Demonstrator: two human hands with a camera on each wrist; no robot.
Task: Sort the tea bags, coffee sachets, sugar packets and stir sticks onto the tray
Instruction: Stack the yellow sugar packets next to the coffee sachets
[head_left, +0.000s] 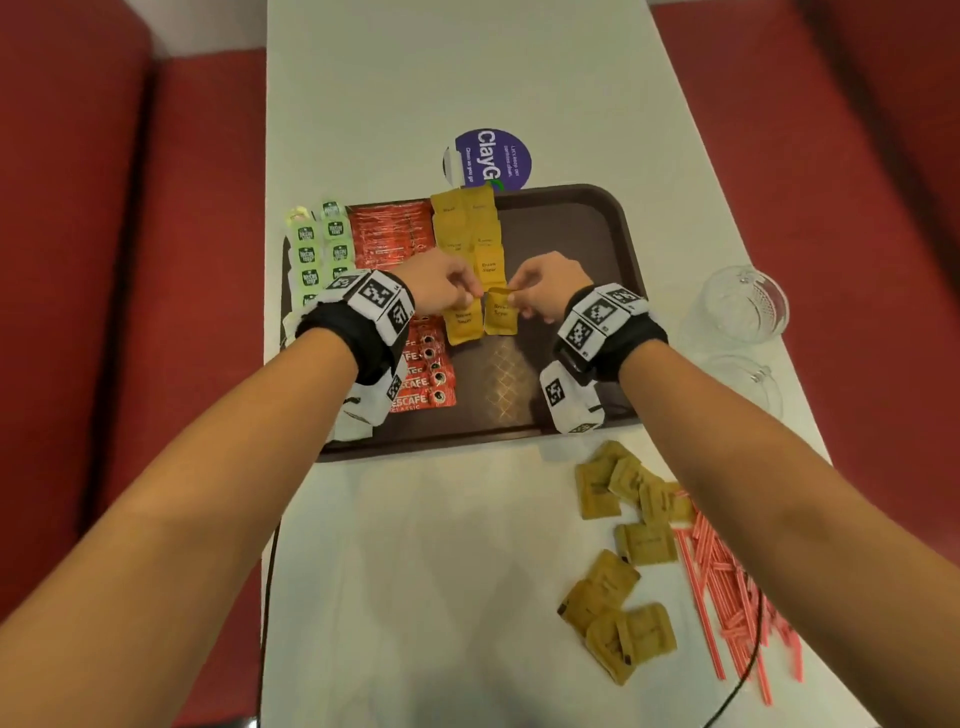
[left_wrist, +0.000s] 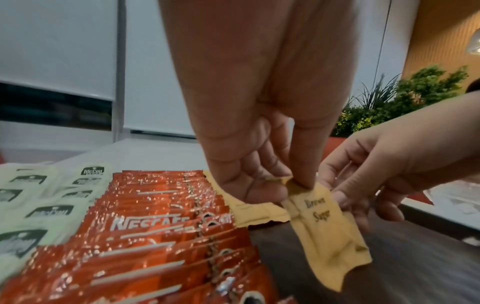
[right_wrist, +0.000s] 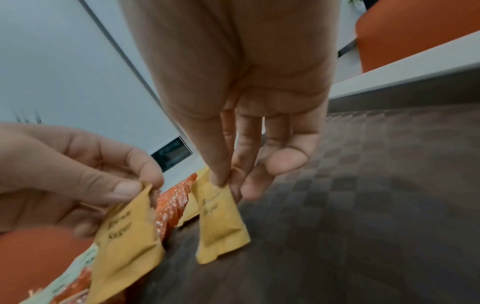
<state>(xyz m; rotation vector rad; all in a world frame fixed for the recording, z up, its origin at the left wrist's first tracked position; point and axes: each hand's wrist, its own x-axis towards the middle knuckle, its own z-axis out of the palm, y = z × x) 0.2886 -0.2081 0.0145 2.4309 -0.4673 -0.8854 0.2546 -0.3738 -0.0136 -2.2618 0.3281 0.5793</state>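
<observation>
Tea/coffee rows done on brown plastic tray (head_left: 597, 218); left hand (head_left: 441, 283) & right hand (head_left: 545, 286) each pinch yellow paper sugar packets (head_left: 501, 317); more packets, pink stir sticks (head_left: 727, 582) remain on tabletop.

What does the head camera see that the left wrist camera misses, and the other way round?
Only the head view shows the loose sugar packets and pink stir sticks waiting on the table, plus a glass. Only the left wrist view shows a green plant. Both show the left hand and right hand each pinching a brown sugar packet, beside coffee sachets.
</observation>
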